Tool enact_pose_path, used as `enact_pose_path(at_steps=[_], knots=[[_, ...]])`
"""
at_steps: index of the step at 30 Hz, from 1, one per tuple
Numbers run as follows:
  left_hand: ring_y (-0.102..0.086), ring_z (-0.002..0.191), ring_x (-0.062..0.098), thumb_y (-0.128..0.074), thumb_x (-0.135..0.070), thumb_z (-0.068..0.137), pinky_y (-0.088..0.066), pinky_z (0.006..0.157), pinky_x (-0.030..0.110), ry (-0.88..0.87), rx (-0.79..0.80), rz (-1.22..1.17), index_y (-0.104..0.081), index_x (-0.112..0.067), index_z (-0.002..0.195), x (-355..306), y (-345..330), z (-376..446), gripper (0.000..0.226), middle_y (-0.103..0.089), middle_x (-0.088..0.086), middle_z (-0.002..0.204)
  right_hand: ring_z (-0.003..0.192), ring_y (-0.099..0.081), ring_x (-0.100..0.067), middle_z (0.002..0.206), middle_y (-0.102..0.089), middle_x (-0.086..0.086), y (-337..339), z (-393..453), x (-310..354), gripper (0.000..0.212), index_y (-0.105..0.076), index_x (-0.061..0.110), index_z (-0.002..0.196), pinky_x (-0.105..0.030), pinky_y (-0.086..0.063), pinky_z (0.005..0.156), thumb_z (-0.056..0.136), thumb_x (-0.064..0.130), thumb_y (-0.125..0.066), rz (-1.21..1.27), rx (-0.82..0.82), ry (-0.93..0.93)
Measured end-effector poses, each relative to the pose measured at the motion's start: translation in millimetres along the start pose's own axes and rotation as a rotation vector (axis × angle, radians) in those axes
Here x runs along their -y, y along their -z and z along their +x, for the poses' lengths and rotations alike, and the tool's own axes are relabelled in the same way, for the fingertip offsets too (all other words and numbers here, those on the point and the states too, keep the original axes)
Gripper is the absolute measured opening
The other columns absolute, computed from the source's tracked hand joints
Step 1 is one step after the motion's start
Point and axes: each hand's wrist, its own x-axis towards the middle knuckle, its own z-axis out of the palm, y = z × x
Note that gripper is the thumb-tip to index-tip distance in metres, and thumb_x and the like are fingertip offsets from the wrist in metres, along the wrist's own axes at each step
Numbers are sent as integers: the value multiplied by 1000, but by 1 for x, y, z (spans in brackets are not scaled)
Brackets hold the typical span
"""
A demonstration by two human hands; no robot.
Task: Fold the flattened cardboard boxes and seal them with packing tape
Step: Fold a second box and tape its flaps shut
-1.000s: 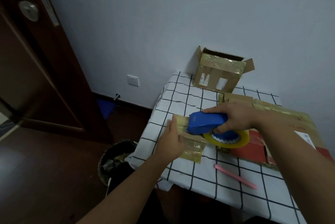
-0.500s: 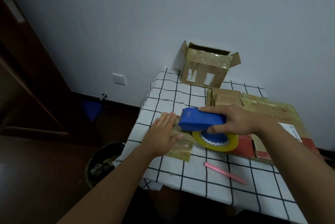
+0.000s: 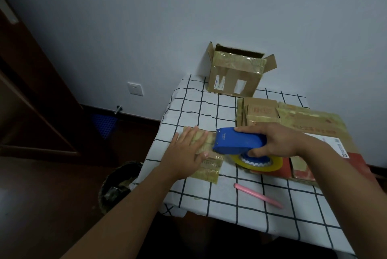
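Two hands over checked tablecloth [image 3: 209, 110]. Left hand [image 3: 186, 149] flat, fingers straight, pressing small flattened box [image 3: 209, 166] lying under palm. Right hand [image 3: 278, 141] grasping blue tape dispenser [image 3: 238, 140], yellow roll underneath, nose touching box just right of left fingertips. Flattened cardboard stack [image 3: 303, 120] beneath right wrist. Pink cutter [image 3: 258, 195] near side of right forearm. Open box [image 3: 236, 74] beyond both hands, against wall.

A blue tape dispenser [image 3: 240, 140] with yellow tape [image 3: 259, 164], a pink pen [image 3: 258, 195], a black-on-white checked tablecloth [image 3: 209, 107].
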Motion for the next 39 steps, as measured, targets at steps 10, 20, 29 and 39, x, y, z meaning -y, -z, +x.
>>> enact_pose_path(at_steps=[10,20,29,39], knots=[[15,148,17,-10,-57,98,16,116,35,-97,-2,126,1,-22,156,-22,2,-3,68,6,4,163,102,-53,-9,122,-55,11,-1,0,8,70,-39,53,142,-29,-44,90,82,43,-74,13,-8,-42],[5,151,15,-37,-50,97,11,114,26,-210,43,28,-4,-13,157,-8,19,-8,78,-2,3,164,101,-51,-10,123,-52,9,-18,-8,41,73,-36,43,148,-15,-38,75,84,51,-70,6,-47,-84],[-4,151,19,-39,-52,99,7,114,27,-162,-8,26,-15,-27,156,-20,8,-10,66,-4,4,164,105,-55,-13,130,-55,5,-35,-28,39,75,-34,46,149,-30,-49,90,83,51,-70,100,-99,-100],[-3,151,21,-36,-54,99,2,115,32,-172,-8,54,-14,-46,152,-21,7,-8,58,-5,8,164,103,-52,-3,123,-51,18,-31,-71,23,71,-36,51,144,-16,-40,82,83,44,-73,69,-100,-127]])
